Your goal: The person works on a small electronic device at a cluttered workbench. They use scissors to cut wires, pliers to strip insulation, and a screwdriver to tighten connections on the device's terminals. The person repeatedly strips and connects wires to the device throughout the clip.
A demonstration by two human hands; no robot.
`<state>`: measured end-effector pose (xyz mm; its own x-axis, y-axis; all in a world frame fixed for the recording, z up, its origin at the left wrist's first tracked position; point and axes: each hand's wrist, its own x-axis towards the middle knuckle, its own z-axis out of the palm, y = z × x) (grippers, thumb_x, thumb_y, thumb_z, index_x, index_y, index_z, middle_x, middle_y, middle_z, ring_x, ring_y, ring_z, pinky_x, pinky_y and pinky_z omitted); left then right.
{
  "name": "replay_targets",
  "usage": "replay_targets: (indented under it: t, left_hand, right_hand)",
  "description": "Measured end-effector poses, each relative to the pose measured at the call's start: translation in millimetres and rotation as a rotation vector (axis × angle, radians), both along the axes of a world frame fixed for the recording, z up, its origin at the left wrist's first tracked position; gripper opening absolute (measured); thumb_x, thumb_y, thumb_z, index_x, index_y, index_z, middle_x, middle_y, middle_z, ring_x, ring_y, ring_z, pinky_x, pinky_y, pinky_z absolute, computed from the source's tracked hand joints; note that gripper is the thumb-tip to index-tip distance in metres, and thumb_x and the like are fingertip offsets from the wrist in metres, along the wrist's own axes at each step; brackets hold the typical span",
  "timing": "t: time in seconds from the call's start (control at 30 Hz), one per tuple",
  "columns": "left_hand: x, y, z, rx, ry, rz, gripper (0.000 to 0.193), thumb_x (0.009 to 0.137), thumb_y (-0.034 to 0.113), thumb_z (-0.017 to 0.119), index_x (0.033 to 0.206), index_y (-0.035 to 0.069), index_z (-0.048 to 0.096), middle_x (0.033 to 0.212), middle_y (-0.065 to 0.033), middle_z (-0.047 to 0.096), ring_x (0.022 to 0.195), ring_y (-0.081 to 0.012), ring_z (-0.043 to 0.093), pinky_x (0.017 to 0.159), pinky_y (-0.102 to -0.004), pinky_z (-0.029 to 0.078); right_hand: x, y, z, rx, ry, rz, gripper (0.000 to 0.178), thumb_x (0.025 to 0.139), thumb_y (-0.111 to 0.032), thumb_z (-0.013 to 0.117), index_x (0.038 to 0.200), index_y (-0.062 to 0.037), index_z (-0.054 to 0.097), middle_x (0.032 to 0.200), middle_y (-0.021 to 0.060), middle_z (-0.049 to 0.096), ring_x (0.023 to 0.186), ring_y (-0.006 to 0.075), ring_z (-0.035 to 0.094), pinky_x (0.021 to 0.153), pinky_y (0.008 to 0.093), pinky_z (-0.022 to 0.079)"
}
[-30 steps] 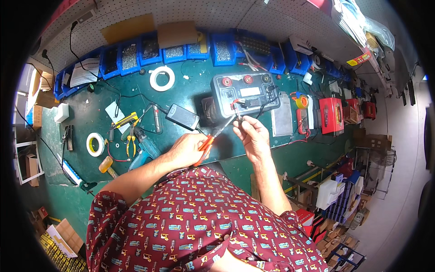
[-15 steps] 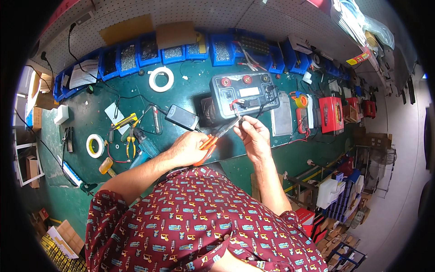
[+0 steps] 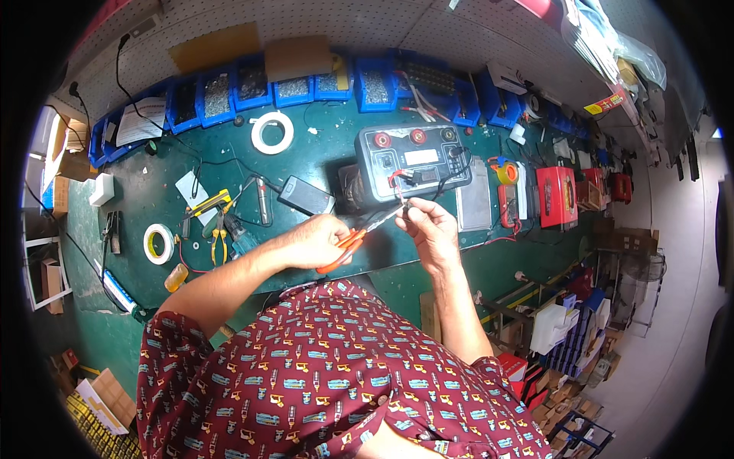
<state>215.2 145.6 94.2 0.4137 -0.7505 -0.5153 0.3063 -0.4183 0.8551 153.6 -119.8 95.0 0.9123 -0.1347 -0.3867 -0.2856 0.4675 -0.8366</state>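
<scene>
Pliers with orange handles (image 3: 342, 255) and long slim jaws are gripped in my left hand (image 3: 315, 239). Their jaws point up and right and meet the fingertips of my right hand (image 3: 433, 236). That hand pinches a small dark piece (image 3: 406, 206), mostly covered by the fingers; its kind is not clear. Just beyond stands a grey and black box (image 3: 373, 170) with a panel of round red terminals, a small display and a switch. Short red wires (image 3: 395, 177) run from its panel down toward the pliers' tip.
Left on the green bench (image 3: 229, 138) lie a black power adapter (image 3: 306, 196), tape rolls (image 3: 272, 151), yellow-handled pliers (image 3: 220, 239) and a teal power tool (image 3: 243, 239), partly behind my forearm. Blue parts bins (image 3: 218, 99) line the back. A multimeter (image 3: 508, 205) and red box (image 3: 556, 197) stand right.
My left forearm and elbow have shifted outward to the left, and the pliers' handles have turned flatter. The right hand stays pinched at the pliers' tip, nearly in place.
</scene>
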Motion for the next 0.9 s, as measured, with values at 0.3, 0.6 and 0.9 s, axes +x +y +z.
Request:
replay_targets:
  t: [0.3,0.6,0.9]
  left_hand:
    - [-15,-13,-22,-0.144,0.054,0.096,0.015,0.086,0.01,0.073,0.093,-0.002,0.068,0.077,-0.0003,0.065,0.071,-0.0057,0.058,0.064,-0.0249,0.048]
    - [-56,-37,-10,-0.144,-0.012,0.261,0.012,0.089,0.006,0.072,0.094,-0.002,0.065,0.077,0.0005,0.062,0.068,-0.0057,0.057,0.06,-0.0243,0.047]
    - [1,-12,1,0.065,-0.129,-0.059,0.017,0.083,0.009,0.073,0.093,-0.003,0.067,0.074,-0.002,0.065,0.067,-0.0078,0.058,0.059,-0.0288,0.048]
  right_hand:
    - [1,4,-1,-0.039,-0.011,-0.097,0.023,0.094,-0.001,0.072,0.115,0.0063,0.066,0.106,0.0144,0.072,0.094,0.022,0.073,0.087,0.0368,0.063]
    - [-10,44,-9,-0.102,-0.073,-0.406,0.022,0.094,-0.002,0.072,0.114,0.0047,0.066,0.107,0.0125,0.071,0.091,0.0192,0.072,0.082,0.0314,0.063]
    - [7,-6,20,-0.13,0.071,0.047,0.025,0.092,0.0,0.073,0.114,0.0105,0.066,0.102,0.0197,0.073,0.093,0.0269,0.074,0.088,0.0399,0.064]
